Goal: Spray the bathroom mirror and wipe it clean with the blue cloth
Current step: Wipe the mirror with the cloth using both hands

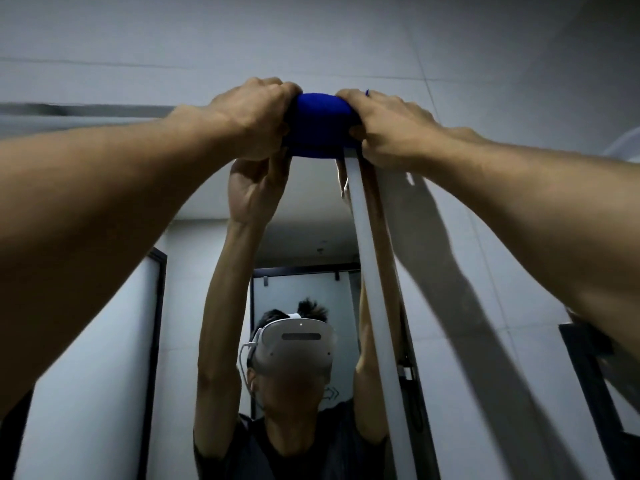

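A: Where the mirror (304, 216) meets the grey wall (311, 36) at its top edge, what are the hands doing?

B: Both arms reach up and the blue cloth (320, 124) sits bunched between them, pressed at the mirror's upper right corner — the left hand (254, 116) grips its left side with curled fingers, the right hand (384, 124) grips its right side the same way.

A: And the glass itself?

B: It reflects the raised arms and a person in a dark shirt wearing a white headset (294, 344); the mirror's pale side edge (374, 289) runs down on the right — beyond it, the arms' shadow falls across the wall
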Motion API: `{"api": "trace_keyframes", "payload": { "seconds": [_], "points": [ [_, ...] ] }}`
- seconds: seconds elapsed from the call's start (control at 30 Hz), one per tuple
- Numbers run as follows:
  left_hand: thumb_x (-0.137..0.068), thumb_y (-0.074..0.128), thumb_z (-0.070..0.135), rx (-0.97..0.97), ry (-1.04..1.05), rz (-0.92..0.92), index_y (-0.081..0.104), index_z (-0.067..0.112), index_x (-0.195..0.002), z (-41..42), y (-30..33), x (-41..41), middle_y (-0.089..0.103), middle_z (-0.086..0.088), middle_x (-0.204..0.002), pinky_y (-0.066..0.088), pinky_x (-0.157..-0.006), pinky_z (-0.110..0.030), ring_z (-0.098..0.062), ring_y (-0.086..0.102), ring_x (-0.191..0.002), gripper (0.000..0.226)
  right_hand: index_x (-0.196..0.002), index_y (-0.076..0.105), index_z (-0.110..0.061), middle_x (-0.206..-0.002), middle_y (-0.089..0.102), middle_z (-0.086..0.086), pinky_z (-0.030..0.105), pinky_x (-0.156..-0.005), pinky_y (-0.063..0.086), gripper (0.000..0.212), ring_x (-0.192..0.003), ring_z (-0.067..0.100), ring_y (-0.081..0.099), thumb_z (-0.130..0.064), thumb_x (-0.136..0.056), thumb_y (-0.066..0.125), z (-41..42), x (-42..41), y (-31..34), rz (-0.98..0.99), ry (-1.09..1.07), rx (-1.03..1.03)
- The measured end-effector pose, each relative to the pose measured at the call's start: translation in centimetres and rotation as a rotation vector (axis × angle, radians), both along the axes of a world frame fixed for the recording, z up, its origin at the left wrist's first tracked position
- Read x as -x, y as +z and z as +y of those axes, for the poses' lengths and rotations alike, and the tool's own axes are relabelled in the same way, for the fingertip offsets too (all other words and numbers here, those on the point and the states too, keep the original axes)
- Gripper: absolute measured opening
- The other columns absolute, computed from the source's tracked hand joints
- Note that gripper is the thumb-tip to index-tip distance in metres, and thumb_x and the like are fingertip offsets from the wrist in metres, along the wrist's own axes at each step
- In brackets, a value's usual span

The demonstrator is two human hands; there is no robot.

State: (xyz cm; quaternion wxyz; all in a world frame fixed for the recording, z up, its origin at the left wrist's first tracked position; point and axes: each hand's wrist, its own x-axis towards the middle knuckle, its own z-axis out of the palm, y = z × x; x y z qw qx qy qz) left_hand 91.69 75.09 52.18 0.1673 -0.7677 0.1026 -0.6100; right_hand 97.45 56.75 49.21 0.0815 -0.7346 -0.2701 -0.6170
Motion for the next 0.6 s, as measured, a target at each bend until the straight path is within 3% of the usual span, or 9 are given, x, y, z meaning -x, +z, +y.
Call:
{"api": "trace_keyframes", "payload": {
  "seconds": [0.13, 0.33, 0.4, 0.47, 0.53, 0.6],
  "points": [
    [-0.09, 0.058, 0.005, 0.005, -0.009, -0.002, 0.04, 0.017, -0.14, 1.4, 0.0, 0.3, 0.053, -0.014, -0.128, 0.042, -0.081, -0.037, -0.032, 0.054, -0.109, 0.055, -0.151, 0.024, -0.026, -0.129, 0.05, 0.011, 0.041, -0.085, 0.037, 0.05, -0.11, 0.031, 0.052, -0.026, -0.103, 0.04, 1.1, 0.2, 0.1, -0.005, -0.039, 0.016],
    [-0.089, 0.063, 0.01, 0.007, 0.092, -0.017, 0.026, 0.027, -0.149, 5.4, -0.4, 2.3, 0.048, -0.015, -0.134, 0.046, -0.09, -0.047, -0.038, 0.051, -0.115, 0.073, -0.152, 0.022, -0.03, -0.134, 0.049, 0.009, 0.039, -0.084, 0.035, 0.054, -0.115, 0.032, 0.05, -0.028, -0.103, 0.042, 5.6, 1.7, 0.6, -0.032, -0.023, 0.011],
    [-0.087, 0.065, 0.014, 0.023, 0.147, -0.037, 0.028, 0.025, -0.148, 7.3, -0.5, 3.2, 0.049, -0.015, -0.134, 0.037, -0.103, -0.049, -0.037, 0.049, -0.12, 0.072, -0.153, 0.02, -0.03, -0.136, 0.048, 0.01, 0.042, -0.09, 0.038, 0.056, -0.119, 0.033, 0.049, -0.028, -0.102, 0.042, 7.8, 2.2, 0.7, -0.035, -0.009, 0.014],
    [-0.086, 0.065, 0.016, 0.009, 0.213, -0.071, 0.029, 0.021, -0.147, 9.1, -0.8, 3.9, 0.049, -0.016, -0.138, 0.018, -0.117, -0.051, -0.036, 0.042, -0.131, 0.071, -0.153, 0.02, -0.029, -0.136, 0.048, 0.01, 0.043, -0.094, 0.039, 0.056, -0.12, 0.032, 0.048, -0.026, -0.101, 0.042, 9.9, 2.7, 0.7, -0.049, 0.011, 0.019],
    [-0.086, 0.064, 0.016, -0.017, 0.285, -0.112, 0.03, 0.017, -0.147, 10.5, -1.3, 4.5, 0.043, -0.016, -0.146, 0.006, -0.12, -0.052, -0.034, 0.028, -0.143, 0.07, -0.152, 0.022, -0.028, -0.136, 0.048, 0.011, 0.045, -0.096, 0.038, 0.055, -0.12, 0.031, 0.048, -0.023, -0.101, 0.042, 11.6, 3.2, 0.7, -0.061, 0.035, 0.022],
    [-0.085, 0.066, 0.015, -0.046, 0.337, -0.13, 0.03, 0.013, -0.147, 11.3, -1.6, 4.8, 0.032, -0.015, -0.155, 0.003, -0.12, -0.05, -0.03, 0.016, -0.148, 0.072, -0.152, 0.023, -0.028, -0.135, 0.048, 0.01, 0.046, -0.098, 0.038, 0.055, -0.12, 0.03, 0.048, -0.022, -0.101, 0.043, 12.6, 3.5, 0.7, -0.051, 0.046, 0.024]
  ]
}}
